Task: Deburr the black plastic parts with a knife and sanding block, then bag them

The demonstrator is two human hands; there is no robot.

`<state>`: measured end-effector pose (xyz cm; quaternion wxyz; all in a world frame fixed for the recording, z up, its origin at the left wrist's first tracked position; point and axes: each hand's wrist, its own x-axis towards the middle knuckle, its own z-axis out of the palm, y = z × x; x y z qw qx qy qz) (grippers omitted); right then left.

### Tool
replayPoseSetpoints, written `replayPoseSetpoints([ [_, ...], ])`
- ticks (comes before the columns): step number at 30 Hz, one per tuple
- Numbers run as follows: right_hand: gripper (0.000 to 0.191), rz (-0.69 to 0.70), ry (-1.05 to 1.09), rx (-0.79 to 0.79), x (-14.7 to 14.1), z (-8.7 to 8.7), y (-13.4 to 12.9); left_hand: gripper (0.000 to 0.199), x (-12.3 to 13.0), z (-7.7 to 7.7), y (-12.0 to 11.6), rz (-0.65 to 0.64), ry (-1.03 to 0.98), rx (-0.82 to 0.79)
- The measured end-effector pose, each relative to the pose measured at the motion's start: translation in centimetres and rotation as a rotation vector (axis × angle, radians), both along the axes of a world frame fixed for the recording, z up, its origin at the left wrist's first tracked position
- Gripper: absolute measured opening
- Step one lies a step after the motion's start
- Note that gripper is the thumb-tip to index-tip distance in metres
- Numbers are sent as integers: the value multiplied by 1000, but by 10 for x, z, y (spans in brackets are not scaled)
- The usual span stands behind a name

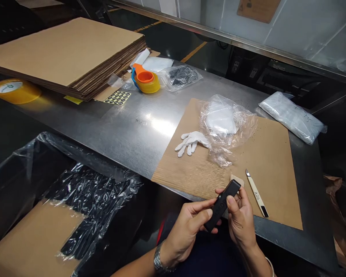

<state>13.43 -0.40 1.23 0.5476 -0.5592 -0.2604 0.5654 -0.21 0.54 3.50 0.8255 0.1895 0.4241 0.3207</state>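
A black oblong plastic piece with rounded edges [222, 206] is held between both hands above the table's near edge. My left hand [187, 227] pinches its lower end between thumb and fingers. Its upper end is gripped by my right hand [240, 215], the thumb lying on the top face. Faint raised marks show on that face, too small to read. Just beyond, a small tan block [236, 180] is partly hidden by the piece. To the right lies a cream-handled trimming knife [256, 192] marked A26. A white glove [192, 142] rests farther back on the cardboard sheet [271, 154].
A crumpled clear bag [227, 119] lies on the cardboard, with a wrapped white pack [292, 115] at right. Tape in an orange dispenser [146, 79], a sticker sheet [117, 97] and stacked cardboard [66, 50] stand farther left. A plastic-lined box [31, 238] holds several wrapped black pieces.
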Motion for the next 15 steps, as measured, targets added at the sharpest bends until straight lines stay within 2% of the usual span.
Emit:
replayPoseSetpoints([
  [5, 33, 13, 106, -79, 0, 4, 4, 35, 0, 4, 0, 17, -42, -39],
  [15, 35, 33, 163, -118, 1, 4, 6, 35, -3, 8, 0, -27, -36, 11],
])
